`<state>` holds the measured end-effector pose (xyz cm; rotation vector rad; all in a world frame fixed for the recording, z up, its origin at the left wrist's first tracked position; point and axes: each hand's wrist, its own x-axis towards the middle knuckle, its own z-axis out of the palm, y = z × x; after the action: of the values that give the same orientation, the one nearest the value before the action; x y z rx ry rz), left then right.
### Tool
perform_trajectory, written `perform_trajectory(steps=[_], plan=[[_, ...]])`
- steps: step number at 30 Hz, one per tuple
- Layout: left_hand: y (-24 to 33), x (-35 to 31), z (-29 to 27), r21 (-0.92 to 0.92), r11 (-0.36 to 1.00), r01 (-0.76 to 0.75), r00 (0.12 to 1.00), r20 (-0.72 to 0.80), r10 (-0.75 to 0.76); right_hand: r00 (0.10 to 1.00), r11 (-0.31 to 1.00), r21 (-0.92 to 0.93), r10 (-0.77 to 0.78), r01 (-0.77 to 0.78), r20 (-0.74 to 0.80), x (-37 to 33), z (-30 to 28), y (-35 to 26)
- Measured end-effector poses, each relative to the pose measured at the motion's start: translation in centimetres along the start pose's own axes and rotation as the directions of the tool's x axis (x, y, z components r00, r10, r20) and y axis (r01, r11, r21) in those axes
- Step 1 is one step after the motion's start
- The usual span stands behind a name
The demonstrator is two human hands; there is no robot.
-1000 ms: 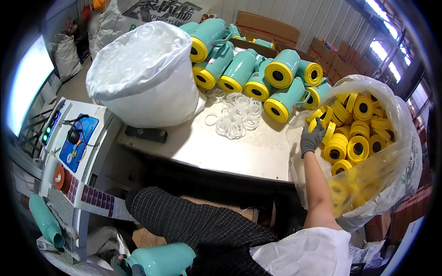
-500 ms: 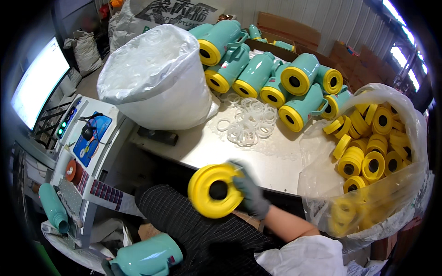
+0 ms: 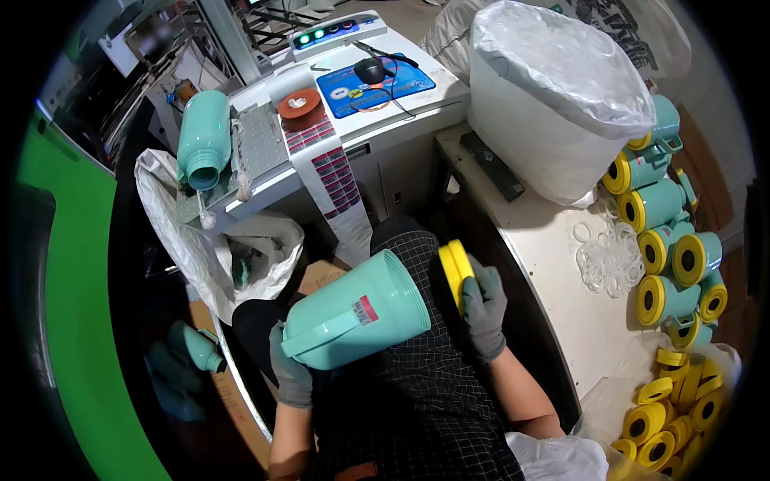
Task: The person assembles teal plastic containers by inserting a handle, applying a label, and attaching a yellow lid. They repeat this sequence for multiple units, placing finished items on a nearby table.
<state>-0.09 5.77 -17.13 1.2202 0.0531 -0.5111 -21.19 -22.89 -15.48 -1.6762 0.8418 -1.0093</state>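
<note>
My left hand (image 3: 290, 370), in a grey glove, grips a teal thermos jug shell (image 3: 365, 309) near its handle. The shell lies on its side over my lap, its wide threaded open end facing right, and a small red and white label is stuck on it. A short gap away, my right hand (image 3: 486, 311), also gloved, holds a round yellow base cap (image 3: 456, 272) by its edge. The cap stands on edge, turned toward the shell's open end, and the two do not touch. The right fingers are closed on the cap.
Finished-looking jugs with yellow bases (image 3: 656, 202) are stacked at right beside loose clear rings (image 3: 607, 255). A white sack (image 3: 553, 112) stands on the table (image 3: 533, 276). A clear bag holds yellow caps (image 3: 670, 417). At left, another teal shell (image 3: 205, 132) lies by a label strip (image 3: 337, 180).
The view has swung left. The shell has come up from low on the left to over my lap, and the yellow cap has turned edge-on beside its open end.
</note>
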Motion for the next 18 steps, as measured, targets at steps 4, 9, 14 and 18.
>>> perform_trajectory(steps=[4, 9, 14, 18], plan=[[-1.9, -0.6, -0.9, 0.245, 0.965, -0.094, 0.995, 0.01, 0.095, 0.889, 0.924, 0.002, -0.368, 0.382, 0.272, 1.6, 1.3, -7.1], [-3.8, 0.2, -1.4, -0.118, 0.979, 0.163, 0.986, 0.056, -0.158, 0.793, 0.839, 0.088, -0.537, 0.536, 0.288, 1.1, 1.4, -6.0], [-2.1, -0.6, -0.5, -0.287, 0.942, 0.177, 0.982, -0.008, -0.187, 0.82, 0.875, 0.111, -0.482, 0.472, 0.308, -0.2, 1.2, -5.8], [-1.0, -1.3, 0.9, 0.089, 0.981, -0.17, 0.985, -0.023, 0.172, 0.902, 0.938, 0.136, -0.344, 0.318, 0.261, -1.0, 0.9, -6.2]])
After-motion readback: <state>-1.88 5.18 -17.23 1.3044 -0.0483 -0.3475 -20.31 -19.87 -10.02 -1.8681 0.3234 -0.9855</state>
